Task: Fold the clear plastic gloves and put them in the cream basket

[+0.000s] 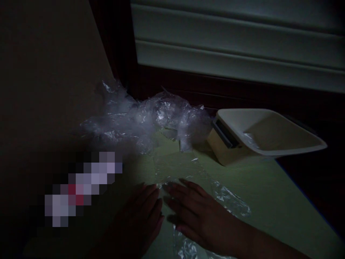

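Note:
A clear plastic bag (185,244) lies spread on the pale green tabletop, its crinkled edges catching the light. My left hand (141,216) rests at its left side, fingers stretched forward and close together. Across from it, my right hand (196,212) lies flat over the plastic with its fingers extended and slightly apart. The fingertips of both hands nearly meet in the middle. Neither hand appears to grip anything, though the dim light hides the palms.
Crumpled clear plastic bags (161,111) are heaped at the back against the wall. A cream plastic bin (239,154) with a dark handle sits tilted at the back right. A pixelated, unreadable item (81,190) is on the left. The table edge (304,189) runs along the right.

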The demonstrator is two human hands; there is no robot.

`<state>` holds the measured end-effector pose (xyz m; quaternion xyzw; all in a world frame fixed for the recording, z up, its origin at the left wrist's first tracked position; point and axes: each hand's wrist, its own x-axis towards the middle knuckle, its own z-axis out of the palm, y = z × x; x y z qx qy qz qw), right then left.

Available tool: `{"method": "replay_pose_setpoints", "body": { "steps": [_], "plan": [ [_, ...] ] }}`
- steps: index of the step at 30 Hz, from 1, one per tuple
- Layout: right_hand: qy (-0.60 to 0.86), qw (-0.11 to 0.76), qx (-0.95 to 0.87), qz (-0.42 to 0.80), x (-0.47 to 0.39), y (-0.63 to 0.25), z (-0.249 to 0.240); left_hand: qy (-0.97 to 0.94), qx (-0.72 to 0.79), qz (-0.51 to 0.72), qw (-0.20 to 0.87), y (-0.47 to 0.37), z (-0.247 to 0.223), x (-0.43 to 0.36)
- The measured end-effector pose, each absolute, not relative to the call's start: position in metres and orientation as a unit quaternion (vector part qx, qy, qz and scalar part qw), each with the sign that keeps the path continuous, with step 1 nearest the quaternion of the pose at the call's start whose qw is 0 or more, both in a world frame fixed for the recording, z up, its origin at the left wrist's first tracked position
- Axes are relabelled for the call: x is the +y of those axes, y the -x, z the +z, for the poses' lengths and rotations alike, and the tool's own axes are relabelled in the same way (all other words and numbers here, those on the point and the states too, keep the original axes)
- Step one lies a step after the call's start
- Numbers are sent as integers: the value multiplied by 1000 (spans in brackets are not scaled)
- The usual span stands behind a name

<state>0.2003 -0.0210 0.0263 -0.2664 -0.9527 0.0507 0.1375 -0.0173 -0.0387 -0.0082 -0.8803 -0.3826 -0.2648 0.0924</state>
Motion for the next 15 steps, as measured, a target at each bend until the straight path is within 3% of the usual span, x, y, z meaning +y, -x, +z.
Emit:
{"method": "replay_pose_setpoints", "body": {
  "steps": [5, 15],
  "plan": [
    [303, 102, -941, 110, -17, -205, 25, 896, -371, -236, 65, 22, 0, -36],
    [329, 174, -922, 105, -6, -220, 30, 889, -378, -237, 106, 22, 3, -34]
  ]
}}
